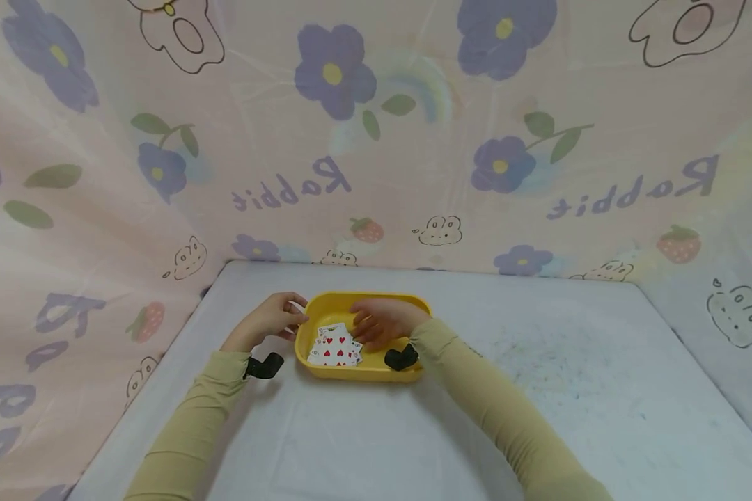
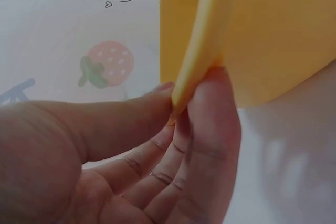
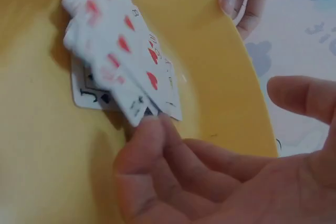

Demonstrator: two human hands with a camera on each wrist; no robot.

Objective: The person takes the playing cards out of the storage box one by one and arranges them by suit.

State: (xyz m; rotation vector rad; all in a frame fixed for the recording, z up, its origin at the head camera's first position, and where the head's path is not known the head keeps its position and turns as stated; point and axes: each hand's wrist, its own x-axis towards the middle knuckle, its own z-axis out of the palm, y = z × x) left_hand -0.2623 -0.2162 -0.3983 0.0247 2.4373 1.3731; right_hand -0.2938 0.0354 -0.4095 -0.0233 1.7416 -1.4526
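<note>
I see left hand [image 1: 271, 319] pinching yellow tub [image 1: 363, 374] rim, 9 o'clock | right hand [image 1: 385, 321] loose, thumb wide, fingertips touching cards [image 1: 335, 349], tub's 8 o'clock

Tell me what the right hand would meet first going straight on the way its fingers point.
The right hand would likely meet the playing cards in the yellow tray first; its fingertips appear at their edge, though contact is unclear.

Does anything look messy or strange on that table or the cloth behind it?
Two things. Dark specks mark the white tabletop right of the yellow tray, perhaps stains. The lettering on the backdrop reads backwards, as if mirrored. The playing cards overlap unevenly inside the tray, but none shows outside it.
</note>
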